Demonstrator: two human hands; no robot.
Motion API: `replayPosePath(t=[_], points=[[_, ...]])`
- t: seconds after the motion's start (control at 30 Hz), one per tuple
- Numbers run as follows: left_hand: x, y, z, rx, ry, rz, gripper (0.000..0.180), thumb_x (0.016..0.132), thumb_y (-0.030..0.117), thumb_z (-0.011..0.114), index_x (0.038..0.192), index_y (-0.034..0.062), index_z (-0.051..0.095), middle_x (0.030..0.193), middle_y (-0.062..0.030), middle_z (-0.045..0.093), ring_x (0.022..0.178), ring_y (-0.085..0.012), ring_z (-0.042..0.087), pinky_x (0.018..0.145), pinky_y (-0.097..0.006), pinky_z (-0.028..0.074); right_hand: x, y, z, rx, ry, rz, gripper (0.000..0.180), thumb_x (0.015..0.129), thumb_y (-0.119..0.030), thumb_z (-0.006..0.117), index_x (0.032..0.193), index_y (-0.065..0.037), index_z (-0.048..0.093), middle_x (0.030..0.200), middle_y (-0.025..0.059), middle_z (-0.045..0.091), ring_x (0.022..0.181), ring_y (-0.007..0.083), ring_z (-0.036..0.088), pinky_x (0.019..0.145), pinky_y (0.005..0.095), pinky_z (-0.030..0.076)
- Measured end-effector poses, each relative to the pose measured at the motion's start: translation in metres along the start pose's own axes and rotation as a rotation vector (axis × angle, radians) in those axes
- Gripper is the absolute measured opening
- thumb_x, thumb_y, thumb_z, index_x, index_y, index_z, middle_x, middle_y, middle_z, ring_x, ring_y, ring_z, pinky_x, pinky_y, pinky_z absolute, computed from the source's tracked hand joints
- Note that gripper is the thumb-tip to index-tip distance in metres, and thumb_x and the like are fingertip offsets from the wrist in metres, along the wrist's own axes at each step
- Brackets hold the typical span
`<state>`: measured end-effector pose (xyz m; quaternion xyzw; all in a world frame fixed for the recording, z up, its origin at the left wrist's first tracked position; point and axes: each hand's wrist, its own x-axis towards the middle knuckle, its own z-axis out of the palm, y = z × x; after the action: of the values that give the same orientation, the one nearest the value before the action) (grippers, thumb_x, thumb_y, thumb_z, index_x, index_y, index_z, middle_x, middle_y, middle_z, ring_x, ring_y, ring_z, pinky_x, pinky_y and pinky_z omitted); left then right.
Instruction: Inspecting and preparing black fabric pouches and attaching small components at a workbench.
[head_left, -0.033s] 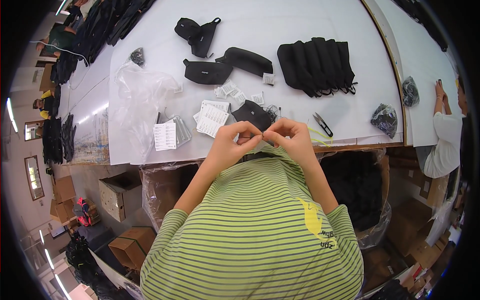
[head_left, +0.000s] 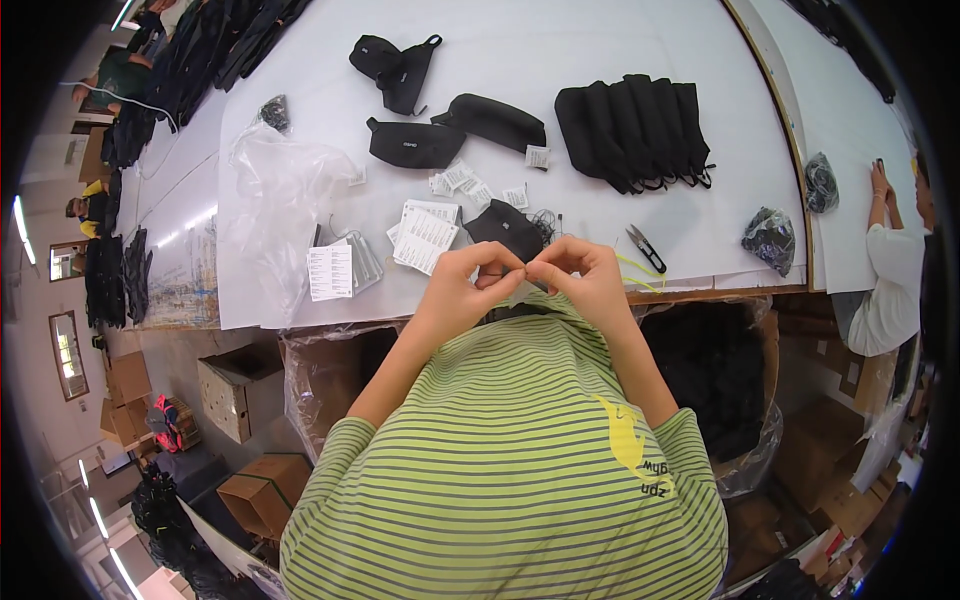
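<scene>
The person wears a green striped shirt (head_left: 500, 450). Both hands are up just over the near edge of the white table (head_left: 620, 60). The left hand (head_left: 462, 285) and the right hand (head_left: 590, 278) meet in the middle, fingertips touching. Each hand is curled, pinching something very small between thumb and finger. It is too tiny to tell what it is. Just past the hands lies a small black pouch (head_left: 505, 228) on the table. To its left sit white paper tags (head_left: 425, 235) and a crumpled clear plastic bag (head_left: 280, 200). To the right of the hands lie little snips (head_left: 646, 248) and thin yellow strings (head_left: 640, 275). Farther away are two black waist bags (head_left: 415, 143), small white packets (head_left: 465, 180), and a stack of black bags (head_left: 635, 130). On the far right another person (head_left: 895, 270) leans at the next table.
</scene>
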<state>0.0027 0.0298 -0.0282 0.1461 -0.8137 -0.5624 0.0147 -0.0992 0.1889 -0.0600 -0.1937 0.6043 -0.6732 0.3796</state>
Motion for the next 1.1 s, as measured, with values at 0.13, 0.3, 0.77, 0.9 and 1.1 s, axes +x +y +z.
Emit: replayPosePath(t=[0.13,0.3,0.77,0.9,1.1], points=[[-0.001,0.0,0.001,0.011,0.027,0.009,0.009,0.078,0.01,0.068,0.082,0.0029,0.064,0.057,0.0011,0.037,0.054,-0.0074,0.034,0.052,-0.025,0.031,0.007,-0.013,-0.008,-0.256,-0.084,-0.043,0.012,0.082,-0.011,0.069,0.083,0.001,0.066,0.073,0.0029,0.065,0.061,0.0062,0.057,0.058,0.021,0.045],[-0.011,0.006,0.023,0.161,-0.161,0.126,0.009,0.077,0.012,0.067,0.081,0.0056,0.062,0.059,-0.0028,0.046,0.058,-0.0168,0.047,0.054,-0.03,0.039,0.05,0.001,-0.009,-0.441,-0.155,0.021,0.026,0.079,-0.025,0.071,0.09,-0.003,0.062,0.085,0.0052,0.064,0.077,0.0142,0.059,0.069,0.0279,0.047],[-0.003,-0.016,0.023,0.133,0.058,0.258,0.022,0.08,0.006,0.065,0.1,0.004,0.057,0.106,-0.0098,0.055,0.098,-0.026,0.053,0.081,-0.033,0.045,0.053,0.022,-0.015,-0.991,-0.028,-0.192,0.017,0.077,-0.017,0.068,0.082,-0.003,0.058,0.068,0.0116,0.061,0.065,0.0267,0.061,0.062,0.0357,0.047],[0.011,-0.026,0.002,0.551,0.227,0.433,0.032,0.074,0.008,0.071,0.104,0.0087,0.06,0.11,-0.0036,0.058,0.103,-0.0267,0.051,0.091,-0.037,0.036,0.025,-0.023,-0.017,-0.854,0.008,-0.234,0.012,0.082,-0.015,0.063,0.083,-0.005,0.057,0.072,0.0114,0.062,0.062,0.0314,0.057,0.057,0.0389,0.043],[0.013,-0.024,-0.008,0.761,0.341,0.667,0.027,0.067,0.014,0.075,0.093,0.015,0.067,0.094,0.006,0.06,0.099,-0.0201,0.05,0.087,-0.035,0.03,-0.002,-0.058,-0.01,-0.95,0.046,-0.46,0.011,0.081,-0.011,0.065,0.085,-0.003,0.059,0.072,0.0106,0.06,0.061,0.0274,0.058,0.056,0.0339,0.044]])
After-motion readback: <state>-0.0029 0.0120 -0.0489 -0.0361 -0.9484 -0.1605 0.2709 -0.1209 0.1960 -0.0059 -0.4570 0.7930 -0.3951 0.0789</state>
